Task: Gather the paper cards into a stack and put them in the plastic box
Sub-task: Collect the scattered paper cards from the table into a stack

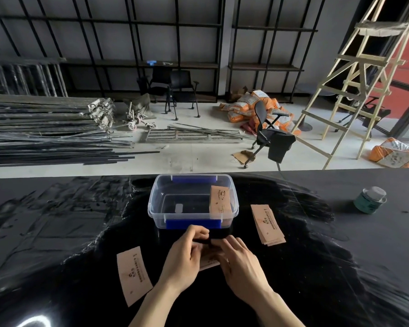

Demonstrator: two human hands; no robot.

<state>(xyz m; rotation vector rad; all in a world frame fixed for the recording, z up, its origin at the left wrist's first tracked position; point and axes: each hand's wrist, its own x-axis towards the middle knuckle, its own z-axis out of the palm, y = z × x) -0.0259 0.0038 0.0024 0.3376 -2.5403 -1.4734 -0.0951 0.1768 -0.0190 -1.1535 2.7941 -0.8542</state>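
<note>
A clear plastic box (156, 204) with blue latches stands on the black table, just beyond my hands. Inside it, paper cards (219, 201) lean against its right wall. My left hand (187, 253) and my right hand (239, 260) are together in front of the box, both closed on a small bunch of cards (209, 264) that is mostly hidden under the fingers. A single tan card (132, 274) lies to the left of my hands. A fanned pile of cards (267, 224) lies to the right of the box.
A small teal tin (370, 200) with a clear lid sits far right on the glossy black table (57, 232). Beyond the table's far edge are metal rods, office chairs, orange sacks and a wooden ladder on the floor.
</note>
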